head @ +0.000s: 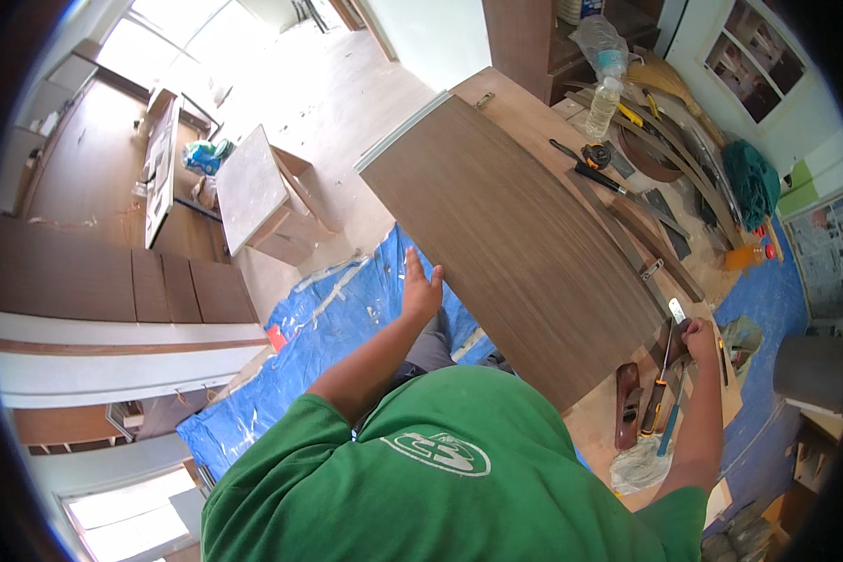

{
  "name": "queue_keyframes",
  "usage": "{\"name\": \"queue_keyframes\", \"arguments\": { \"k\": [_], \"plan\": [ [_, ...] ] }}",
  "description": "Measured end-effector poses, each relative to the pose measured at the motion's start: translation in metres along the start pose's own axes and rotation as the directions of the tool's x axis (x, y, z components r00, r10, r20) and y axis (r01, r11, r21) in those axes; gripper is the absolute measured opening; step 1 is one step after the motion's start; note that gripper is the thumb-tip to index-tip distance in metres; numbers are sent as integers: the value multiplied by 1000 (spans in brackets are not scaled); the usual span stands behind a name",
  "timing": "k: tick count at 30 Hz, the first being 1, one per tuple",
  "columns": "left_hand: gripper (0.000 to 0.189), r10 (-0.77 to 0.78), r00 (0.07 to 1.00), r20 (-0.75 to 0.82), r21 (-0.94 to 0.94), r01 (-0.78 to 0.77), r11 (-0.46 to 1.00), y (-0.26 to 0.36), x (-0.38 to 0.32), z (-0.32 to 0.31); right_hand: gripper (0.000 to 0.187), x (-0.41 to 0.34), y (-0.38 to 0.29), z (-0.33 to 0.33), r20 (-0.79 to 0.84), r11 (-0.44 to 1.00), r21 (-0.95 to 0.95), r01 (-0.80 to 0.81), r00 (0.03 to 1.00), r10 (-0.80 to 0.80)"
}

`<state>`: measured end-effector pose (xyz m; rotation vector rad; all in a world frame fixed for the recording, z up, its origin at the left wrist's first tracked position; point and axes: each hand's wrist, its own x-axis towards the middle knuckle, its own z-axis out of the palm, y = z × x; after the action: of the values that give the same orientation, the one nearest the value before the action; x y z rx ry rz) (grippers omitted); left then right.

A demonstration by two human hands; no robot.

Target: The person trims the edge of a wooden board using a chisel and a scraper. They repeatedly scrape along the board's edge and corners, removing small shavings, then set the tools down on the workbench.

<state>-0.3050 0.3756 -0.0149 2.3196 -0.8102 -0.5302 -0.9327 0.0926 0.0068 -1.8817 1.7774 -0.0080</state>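
A wood-grain laminate panel (513,260) lies across a work board in front of me, with a pale strip along its far end. My left hand (422,288) is beside the panel's left long edge, fingers extended, holding nothing. Near the right corner, my right hand (699,338) has its fingers bent around the dark end of a flat, bright metal piece (676,310); its exact kind is unclear. Below that hand lie a screwdriver (653,407) with a yellow-and-black handle, a teal-handled tool (669,428) and a reddish-brown hand plane (628,407).
Beyond the panel's right edge are a hammer (600,178), a tape measure (596,154), wood strips (657,249) and plastic bottles (604,105). An orange drink bottle (748,257) stands farther right. Blue sheeting (365,309) covers the floor; a small stool-like stand (260,190) is at left.
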Motion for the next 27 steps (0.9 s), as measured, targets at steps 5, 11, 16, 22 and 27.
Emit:
{"name": "queue_keyframes", "arguments": {
  "k": [5, 11, 16, 22, 27],
  "plan": [
    [81, 118, 991, 65, 314, -133, 940, 5, -10, -10, 33, -3, 6, 15, -151, 995, 28, 95, 984, -89],
    [84, 175, 975, 134, 223, -202, 954, 16, -37, -7, 28, 12, 40, 39, -150, 975, 208, 84, 987, -53],
    [91, 310, 926, 215, -31, -311, 950, 34, -63, -1, 12, 14, 60, 19, -224, 993, -98, 66, 971, -87],
    [84, 266, 938, 220, -65, -258, 964, -41, -63, -29, 31, -16, -25, 18, -345, 995, 1, 103, 934, -96],
    [79, 41, 949, 314, 93, -74, 993, -83, -54, -69, 45, -40, -41, -2, -384, 996, 46, -75, 919, 87]
  ]
}}
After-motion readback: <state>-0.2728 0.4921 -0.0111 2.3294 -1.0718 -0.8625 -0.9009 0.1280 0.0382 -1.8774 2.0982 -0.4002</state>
